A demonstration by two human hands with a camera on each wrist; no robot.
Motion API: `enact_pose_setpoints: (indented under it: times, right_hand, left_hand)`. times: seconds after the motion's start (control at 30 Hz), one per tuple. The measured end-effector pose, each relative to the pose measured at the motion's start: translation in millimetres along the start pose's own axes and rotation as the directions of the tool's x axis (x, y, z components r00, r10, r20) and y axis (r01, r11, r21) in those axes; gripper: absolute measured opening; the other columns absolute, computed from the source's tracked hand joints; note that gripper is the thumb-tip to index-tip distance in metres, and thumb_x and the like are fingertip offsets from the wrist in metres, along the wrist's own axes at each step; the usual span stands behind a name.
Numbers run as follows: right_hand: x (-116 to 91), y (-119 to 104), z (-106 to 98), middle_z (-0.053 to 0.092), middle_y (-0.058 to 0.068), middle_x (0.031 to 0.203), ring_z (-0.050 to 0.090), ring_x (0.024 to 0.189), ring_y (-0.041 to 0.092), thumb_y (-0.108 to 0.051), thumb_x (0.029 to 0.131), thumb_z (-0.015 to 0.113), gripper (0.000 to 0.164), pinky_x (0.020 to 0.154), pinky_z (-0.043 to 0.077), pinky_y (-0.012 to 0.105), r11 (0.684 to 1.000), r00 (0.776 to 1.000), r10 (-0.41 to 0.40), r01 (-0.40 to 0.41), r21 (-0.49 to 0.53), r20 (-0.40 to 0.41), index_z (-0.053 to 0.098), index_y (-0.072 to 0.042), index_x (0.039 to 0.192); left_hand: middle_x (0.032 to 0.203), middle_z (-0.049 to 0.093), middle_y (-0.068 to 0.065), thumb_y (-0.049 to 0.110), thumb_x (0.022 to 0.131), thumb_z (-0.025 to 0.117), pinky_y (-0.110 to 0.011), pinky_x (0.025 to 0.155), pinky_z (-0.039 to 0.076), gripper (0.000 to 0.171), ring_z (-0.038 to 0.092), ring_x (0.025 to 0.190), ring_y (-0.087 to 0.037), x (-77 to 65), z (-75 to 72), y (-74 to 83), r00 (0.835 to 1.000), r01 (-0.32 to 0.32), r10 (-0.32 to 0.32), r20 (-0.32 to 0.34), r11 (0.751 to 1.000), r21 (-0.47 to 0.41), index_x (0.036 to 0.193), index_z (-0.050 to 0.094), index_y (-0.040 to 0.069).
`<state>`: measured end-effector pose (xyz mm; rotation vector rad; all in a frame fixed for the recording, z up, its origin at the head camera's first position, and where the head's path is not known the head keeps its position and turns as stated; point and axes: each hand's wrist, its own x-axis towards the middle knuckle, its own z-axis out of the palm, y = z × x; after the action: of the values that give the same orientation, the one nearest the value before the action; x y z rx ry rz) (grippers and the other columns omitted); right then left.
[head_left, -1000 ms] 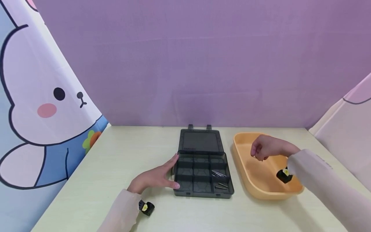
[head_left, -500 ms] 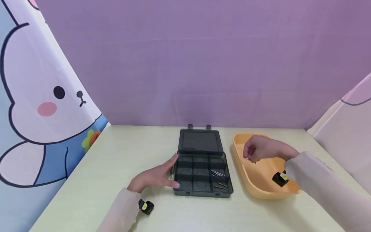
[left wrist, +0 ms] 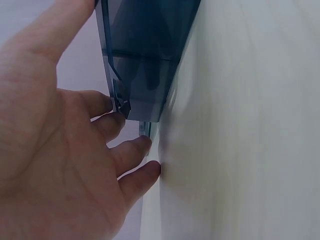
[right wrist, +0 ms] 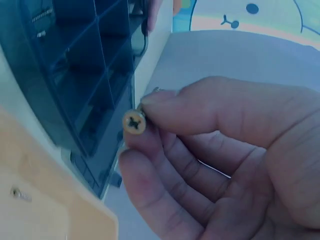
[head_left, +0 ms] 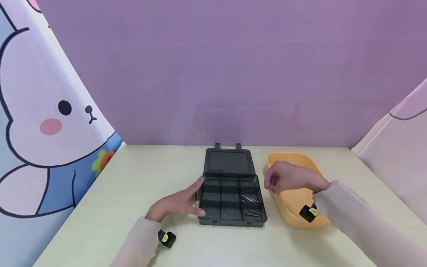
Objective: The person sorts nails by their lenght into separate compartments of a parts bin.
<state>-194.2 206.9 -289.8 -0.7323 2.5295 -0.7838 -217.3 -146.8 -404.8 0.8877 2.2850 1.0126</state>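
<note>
A dark see-through organizer box (head_left: 230, 214) lies with its lid laid back, its inside split into compartments. Several thin metal pieces (head_left: 249, 199) fill part of the middle right compartment; screws (head_left: 252, 214) lie in the front right one. My left hand (head_left: 176, 203) rests along the box's left side, thumb at the front corner, fingers spread. Between thumb and fingertips my right hand (head_left: 285, 177) pinches a cross-head screw (right wrist: 134, 122), head towards the right wrist camera. This hand is over the left rim of an orange tray (head_left: 295, 221), to the right of the box.
Inside the tray, the right wrist view shows another small screw (right wrist: 21, 194). The lid (head_left: 230, 162) extends behind the box towards the purple backdrop (head_left: 213, 74). A pale table (head_left: 156, 163) lies under everything.
My right hand has travelled left from over the tray's middle to its left rim, near the box, carrying the screw. My left hand has stayed at the box.
</note>
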Motion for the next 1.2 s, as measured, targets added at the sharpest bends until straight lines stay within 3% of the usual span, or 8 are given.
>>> enact_pose_setpoints:
  times: [0.37,0.67,0.9,1.2]
  right_hand:
    - [9.5,-5.9,21.4,0.059,0.0,0.073,0.053,0.062,0.009,0.013,0.071,0.06,0.021,0.057,0.049,0.022,1.0,1.0,-0.015,0.015,0.006,0.005,0.068,-0.006,0.076]
    - [16.9,-6.6,38.6,0.058,-0.002,0.069,0.05,0.061,0.009,0.011,0.073,0.068,0.014,0.055,0.048,0.021,1.0,1.0,0.021,-0.021,0.015,0.006,0.068,-0.002,0.079]
    - [22.4,-5.2,50.1,0.062,0.003,0.074,0.051,0.062,0.012,0.012,0.072,0.065,0.017,0.054,0.047,0.023,0.998,0.998,0.061,-0.061,0.027,0.003,0.069,-0.003,0.078]
    - [26.3,-2.0,60.4,0.061,-0.001,0.071,0.051,0.063,0.013,0.012,0.073,0.066,0.017,0.055,0.046,0.023,0.995,0.996,0.081,-0.083,0.053,0.024,0.068,-0.004,0.077]
  left_hand:
    - [0.161,-0.012,-0.008,0.056,0.081,0.068,-0.054,0.116,0.016,0.113,-0.001,0.148,-0.032,-1.2,2.2,-2.2,1.0,0.006,-0.006,-0.006,1.0,0.007,0.154,-0.007,0.012]
    - [0.161,-0.012,-0.009,0.058,0.08,0.066,-0.054,0.116,0.016,0.114,-0.001,0.148,-0.032,0.3,1.4,-3.5,1.0,0.004,-0.004,-0.007,1.0,0.016,0.154,-0.007,0.012]
    - [0.161,-0.012,-0.01,0.059,0.08,0.066,-0.054,0.116,0.017,0.113,0.0,0.148,-0.032,0.8,1.1,-2.1,1.0,0.003,-0.003,-0.008,1.0,0.014,0.154,-0.006,0.012]
    - [0.161,-0.012,-0.009,0.058,0.08,0.067,-0.054,0.116,0.017,0.114,-0.001,0.148,-0.032,0.9,0.7,-2.5,1.0,-0.003,0.003,-0.004,1.0,0.003,0.154,-0.006,0.012]
